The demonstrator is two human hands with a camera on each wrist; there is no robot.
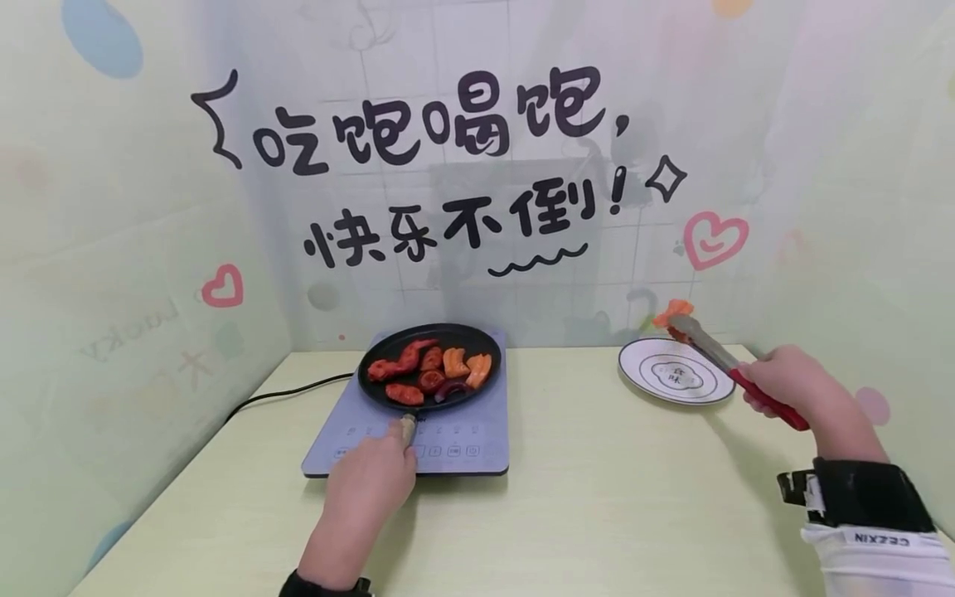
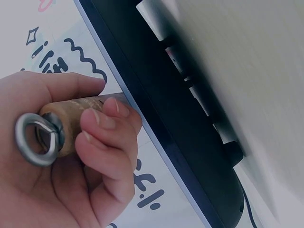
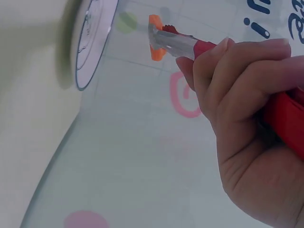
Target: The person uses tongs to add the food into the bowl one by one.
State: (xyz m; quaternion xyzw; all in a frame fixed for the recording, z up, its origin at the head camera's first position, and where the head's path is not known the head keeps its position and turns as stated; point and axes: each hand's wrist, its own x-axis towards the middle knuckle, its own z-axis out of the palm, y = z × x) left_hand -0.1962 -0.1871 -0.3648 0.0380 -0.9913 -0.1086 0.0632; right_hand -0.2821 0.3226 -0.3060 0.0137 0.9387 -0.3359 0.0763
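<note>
My left hand (image 1: 373, 477) grips the wooden handle (image 2: 71, 111) of a black frying pan (image 1: 451, 335), its fingers curled round it; a metal ring hangs from the handle's end. In the pan lie several red and orange food pieces (image 1: 405, 393) and a purple onion-like slice (image 1: 450, 390). The pan sits on a flat induction cooker (image 1: 351, 427). My right hand (image 1: 798, 385) holds red-handled metal tongs (image 1: 712, 350). Their tips pinch an orange food piece (image 1: 675, 312), raised over the back of a white plate (image 1: 705, 387) with dark rim lines. No food shows on the plate.
The cooker stands at the back left of the pale table (image 1: 567, 489), with a black cord (image 1: 291, 388) running left from it. Printed wall sheets (image 1: 477, 290) enclose the table at the back and both sides. The plate lies near the back right corner.
</note>
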